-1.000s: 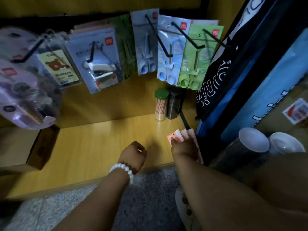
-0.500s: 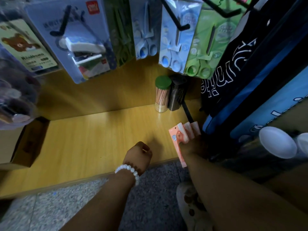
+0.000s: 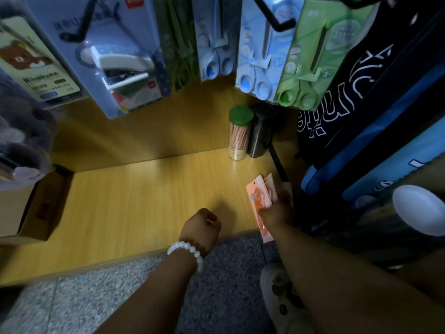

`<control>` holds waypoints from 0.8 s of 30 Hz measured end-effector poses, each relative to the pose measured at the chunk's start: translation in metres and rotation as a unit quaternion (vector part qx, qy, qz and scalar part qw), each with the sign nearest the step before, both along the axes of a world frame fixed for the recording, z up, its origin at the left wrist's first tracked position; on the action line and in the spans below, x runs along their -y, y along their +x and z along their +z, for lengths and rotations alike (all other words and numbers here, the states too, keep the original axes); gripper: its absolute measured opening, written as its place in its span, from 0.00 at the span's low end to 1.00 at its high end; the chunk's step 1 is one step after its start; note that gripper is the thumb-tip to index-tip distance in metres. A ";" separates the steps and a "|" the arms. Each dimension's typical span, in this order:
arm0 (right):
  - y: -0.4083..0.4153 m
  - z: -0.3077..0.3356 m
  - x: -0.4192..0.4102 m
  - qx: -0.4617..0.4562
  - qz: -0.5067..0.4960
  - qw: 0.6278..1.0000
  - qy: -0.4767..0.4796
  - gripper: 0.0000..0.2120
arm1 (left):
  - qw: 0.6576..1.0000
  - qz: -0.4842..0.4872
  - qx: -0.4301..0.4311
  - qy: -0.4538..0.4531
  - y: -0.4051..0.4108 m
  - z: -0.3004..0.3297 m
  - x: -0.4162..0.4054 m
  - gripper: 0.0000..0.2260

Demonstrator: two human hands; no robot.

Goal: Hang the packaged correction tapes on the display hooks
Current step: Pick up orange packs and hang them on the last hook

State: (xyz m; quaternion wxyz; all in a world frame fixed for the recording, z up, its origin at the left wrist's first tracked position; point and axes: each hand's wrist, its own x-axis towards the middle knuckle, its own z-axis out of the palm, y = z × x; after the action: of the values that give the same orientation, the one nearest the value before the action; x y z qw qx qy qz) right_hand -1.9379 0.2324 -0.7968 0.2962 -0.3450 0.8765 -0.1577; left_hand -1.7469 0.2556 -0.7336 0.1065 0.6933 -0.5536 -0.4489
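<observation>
The packaged correction tapes are a small fanned stack of pale orange-pink cards, each with a clear blister over an orange dispenser. They stand tilted on the wooden shelf at about four o'clock in view, long edges pointing toward twelve. The display hooks are black wire prongs jutting out at twelve to one o'clock

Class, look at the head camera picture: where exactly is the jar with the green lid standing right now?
The green-lidded jar stands right of centre at the back of the wooden shelf, close beside a dark canister on its right, below the hanging scissor packs.
</observation>
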 end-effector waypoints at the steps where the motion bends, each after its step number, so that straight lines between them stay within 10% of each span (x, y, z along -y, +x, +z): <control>1: 0.000 0.003 0.001 0.025 -0.002 1.000 0.000 0.32 | 1.000 0.002 -0.001 0.004 0.001 0.000 0.000 0.08; 6: 0.008 0.016 -0.002 0.278 -0.008 0.959 -0.057 0.17 | 0.994 0.092 -0.058 0.035 0.001 -0.004 0.005 0.14; 10: 0.031 0.037 -0.009 0.473 -0.005 0.880 -0.040 0.13 | 0.920 0.215 -0.288 0.155 -0.003 -0.001 0.001 0.19; 16: 0.044 0.046 -0.015 0.542 0.010 0.840 0.020 0.09 | 0.867 0.271 -0.385 0.165 -0.006 -0.002 -0.003 0.16; 20: 0.021 0.023 -0.011 0.177 -0.049 0.981 -0.068 0.21 | 0.850 0.280 -0.414 0.168 -0.004 -0.010 -0.001 0.14; 24: -0.006 -0.006 -0.019 -0.043 -0.081 0.993 -0.079 0.29 | 0.843 0.285 -0.423 0.170 -0.004 -0.019 -0.001 0.11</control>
State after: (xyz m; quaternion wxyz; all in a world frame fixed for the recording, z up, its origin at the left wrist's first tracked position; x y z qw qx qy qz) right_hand -1.9437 0.2511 -0.8031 0.2167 -0.3020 0.8980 -0.2354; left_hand -1.7513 0.2561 -0.7527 0.3343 0.5702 -0.1474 -0.7358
